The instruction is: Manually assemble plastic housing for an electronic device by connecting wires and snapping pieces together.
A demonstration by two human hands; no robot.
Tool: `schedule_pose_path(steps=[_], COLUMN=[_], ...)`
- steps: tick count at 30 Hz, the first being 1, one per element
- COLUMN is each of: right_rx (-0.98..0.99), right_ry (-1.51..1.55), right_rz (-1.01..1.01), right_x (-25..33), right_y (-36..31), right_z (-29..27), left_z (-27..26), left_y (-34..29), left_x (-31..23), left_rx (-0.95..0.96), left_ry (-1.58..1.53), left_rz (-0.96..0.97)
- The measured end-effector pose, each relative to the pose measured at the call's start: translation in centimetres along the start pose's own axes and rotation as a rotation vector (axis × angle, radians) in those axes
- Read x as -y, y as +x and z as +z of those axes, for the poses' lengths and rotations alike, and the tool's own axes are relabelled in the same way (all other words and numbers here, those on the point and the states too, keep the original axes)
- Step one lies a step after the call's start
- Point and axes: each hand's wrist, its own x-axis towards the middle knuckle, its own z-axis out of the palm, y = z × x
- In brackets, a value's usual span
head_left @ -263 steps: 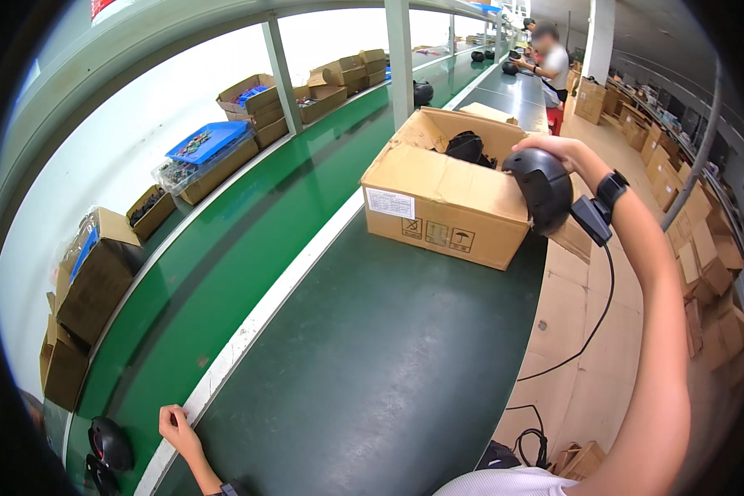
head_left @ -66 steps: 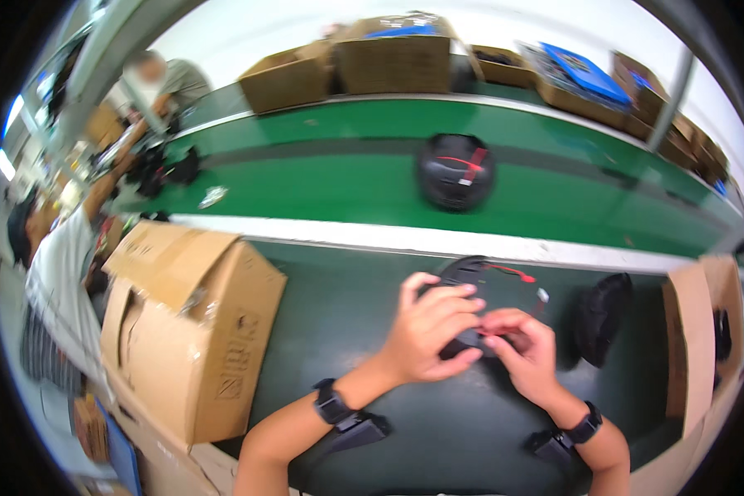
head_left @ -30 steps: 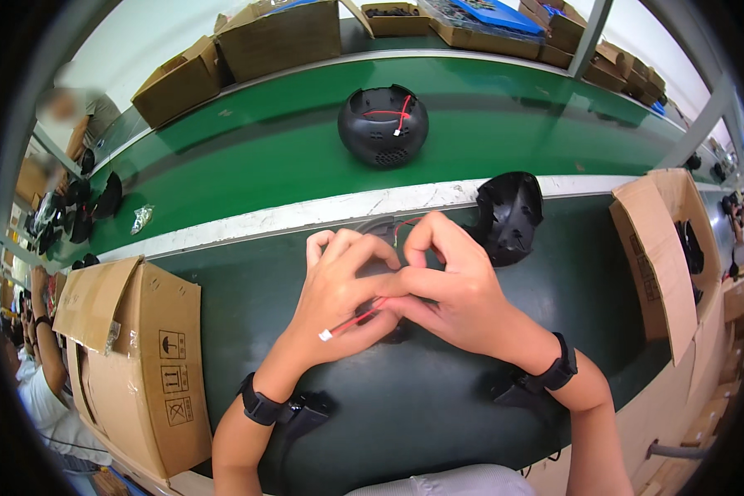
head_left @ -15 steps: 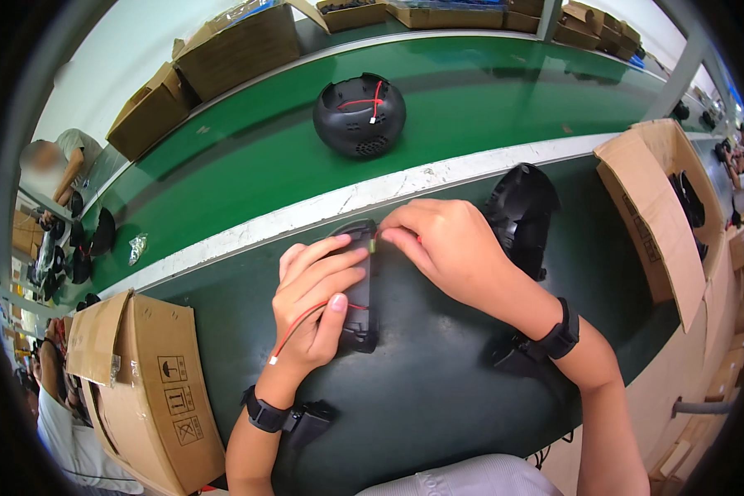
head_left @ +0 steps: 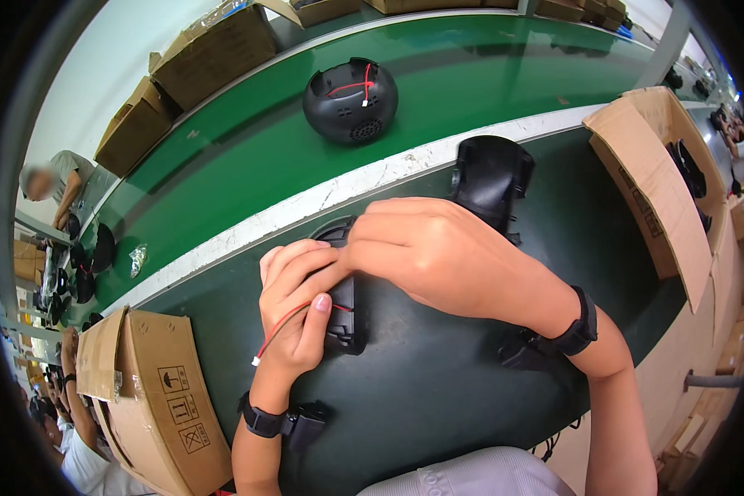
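My left hand is wrapped round a long black plastic housing, which stands on the dark bench mat. A thin red-and-black wire comes out of the housing and runs over my left thumb, ending in a small white plug. My right hand is closed over the housing's upper end, its fingertips pressed against my left fingers. Whatever those fingertips pinch is hidden. Beyond my right hand lies a curved black plastic shell.
A round black speaker-like housing with a red wire sits on the green conveyor belt. Cardboard boxes stand at left and right. Another person is at the far left. Small black devices hang from my wrist straps.
My right hand has moved left, from pinching a red wire beside the housing to covering its upper end. The black shell now appears turned and shifted. The whole view has shifted slightly.
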Motion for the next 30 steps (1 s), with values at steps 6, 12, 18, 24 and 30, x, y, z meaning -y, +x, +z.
schedule_pose_path(steps=[6, 12, 18, 24, 30], right_rx=[0.012, -0.088, 0.12, 0.102, 0.079], right_ry=[0.15, 0.096, 0.476, 0.506, 0.487], right_rz=[-0.03, 0.09, 0.364, 0.35, 0.384], right_x=[-0.3, -2.1, -2.6, -3.1, -3.0], right_y=[-0.1, -0.5, -1.8, -2.0, -2.0], right_z=[0.5, 0.4, 1.7, 1.8, 1.9], left_z=[0.1, 0.8, 0.7, 0.9, 1.0], left_y=[0.3, 0.1, -0.2, -0.8, -0.8], left_x=[-0.7, -0.5, -0.9, -0.4, -0.3], left_rx=[0.069, 0.044, 0.019, -0.005, -0.01], left_ry=[0.029, -0.102, -0.039, -0.033, -0.023], left_rz=[0.005, -0.001, 0.005, 0.004, 0.017])
